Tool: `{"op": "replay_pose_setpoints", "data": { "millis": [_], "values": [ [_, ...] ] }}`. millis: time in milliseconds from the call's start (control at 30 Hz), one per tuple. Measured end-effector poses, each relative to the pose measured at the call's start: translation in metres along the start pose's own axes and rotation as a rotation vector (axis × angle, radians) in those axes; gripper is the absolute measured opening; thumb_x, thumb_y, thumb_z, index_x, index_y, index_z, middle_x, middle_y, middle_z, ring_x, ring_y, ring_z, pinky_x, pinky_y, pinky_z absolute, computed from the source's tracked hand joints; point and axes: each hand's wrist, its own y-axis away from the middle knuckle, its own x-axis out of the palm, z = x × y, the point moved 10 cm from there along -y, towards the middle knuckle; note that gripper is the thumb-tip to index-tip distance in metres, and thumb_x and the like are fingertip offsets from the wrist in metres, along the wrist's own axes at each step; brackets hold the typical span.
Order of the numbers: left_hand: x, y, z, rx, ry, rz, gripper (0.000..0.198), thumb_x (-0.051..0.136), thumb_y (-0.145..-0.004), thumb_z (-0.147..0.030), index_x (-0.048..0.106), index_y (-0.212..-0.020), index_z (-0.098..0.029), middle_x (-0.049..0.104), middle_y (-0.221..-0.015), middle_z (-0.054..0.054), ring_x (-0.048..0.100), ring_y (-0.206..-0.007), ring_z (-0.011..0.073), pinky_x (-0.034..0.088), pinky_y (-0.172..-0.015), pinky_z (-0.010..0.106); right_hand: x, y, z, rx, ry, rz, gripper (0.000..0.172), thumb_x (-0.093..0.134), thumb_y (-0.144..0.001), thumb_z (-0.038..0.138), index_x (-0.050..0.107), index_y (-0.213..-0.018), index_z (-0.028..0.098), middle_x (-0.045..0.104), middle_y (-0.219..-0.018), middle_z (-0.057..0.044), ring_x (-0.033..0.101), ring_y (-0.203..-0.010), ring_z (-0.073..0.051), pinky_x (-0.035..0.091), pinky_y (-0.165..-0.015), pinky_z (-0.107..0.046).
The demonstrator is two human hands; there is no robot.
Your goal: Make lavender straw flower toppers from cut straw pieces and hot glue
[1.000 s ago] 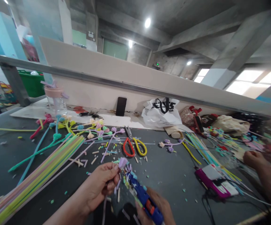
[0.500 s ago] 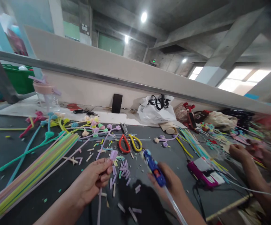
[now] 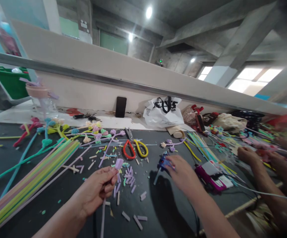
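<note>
My left hand pinches a lilac chenille stem, its fluffy tuft poking above the fingertips. To the right, my right hand reaches over a blue glue gun with its fingers closed round the body. A clear glue stick juts from the gun toward the lower left. Between my hands lie short cut lilac pieces. Scissors with one red and one yellow handle rest beyond them.
A bundle of long coloured stems lies at left, with finished-looking flower sprigs behind. A magenta-and-white box with cables sits at right. Another person's hand works farther right. A phone and white bag stand along the back panel.
My right hand has swung the glue gun round, so the glue stick now points lower left, away from my forearm. The left hand keeps its pinch on the stem.
</note>
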Motion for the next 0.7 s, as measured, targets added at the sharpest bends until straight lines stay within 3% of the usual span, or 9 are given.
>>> {"op": "replay_pose_setpoints", "data": {
  "millis": [100, 200, 433, 700],
  "values": [
    [0.0, 0.001, -0.001, 0.004, -0.017, -0.011, 0.027, 0.068, -0.07, -0.027, 0.046, -0.062, -0.013, 0.046, -0.055, -0.006, 0.027, -0.037, -0.0013, 0.01, -0.036, 0.015, 0.026, 0.006, 0.065, -0.134, -0.222, 0.162, 0.02, 0.05, -0.08, 0.011, 0.063, -0.089, 0.023, 0.065, -0.087, -0.003, 0.059, -0.082, -0.016, 0.044, -0.074, -0.026],
    [-0.001, 0.001, -0.003, 0.021, -0.022, -0.011, 0.026, 0.068, -0.071, -0.027, 0.047, -0.063, -0.013, 0.046, -0.055, -0.006, 0.027, -0.037, -0.0011, 0.01, -0.036, 0.015, 0.05, 0.001, 0.1, -0.179, -0.249, 0.211, 0.017, 0.053, -0.079, 0.011, 0.064, -0.084, 0.023, 0.065, -0.083, -0.001, 0.059, -0.081, -0.016, 0.043, -0.073, -0.025],
    [0.0, 0.002, -0.005, 0.018, -0.038, -0.012, 0.028, 0.068, -0.07, -0.028, 0.046, -0.06, -0.013, 0.043, -0.052, -0.006, 0.026, -0.036, -0.0011, 0.009, -0.036, 0.016, 0.072, -0.029, 0.111, -0.238, -0.212, 0.227, 0.021, 0.057, -0.073, 0.007, 0.064, -0.086, 0.021, 0.063, -0.09, -0.002, 0.058, -0.084, -0.016, 0.041, -0.076, -0.025],
    [0.002, 0.003, -0.004, 0.005, -0.024, -0.014, 0.029, 0.069, -0.069, -0.028, 0.046, -0.061, -0.013, 0.045, -0.052, -0.006, 0.026, -0.036, -0.0014, 0.009, -0.036, 0.015, 0.081, -0.026, 0.112, -0.25, -0.238, 0.287, 0.019, 0.058, -0.071, 0.002, 0.062, -0.076, 0.019, 0.061, -0.084, -0.001, 0.057, -0.081, -0.014, 0.04, -0.072, -0.022]
  ]
}}
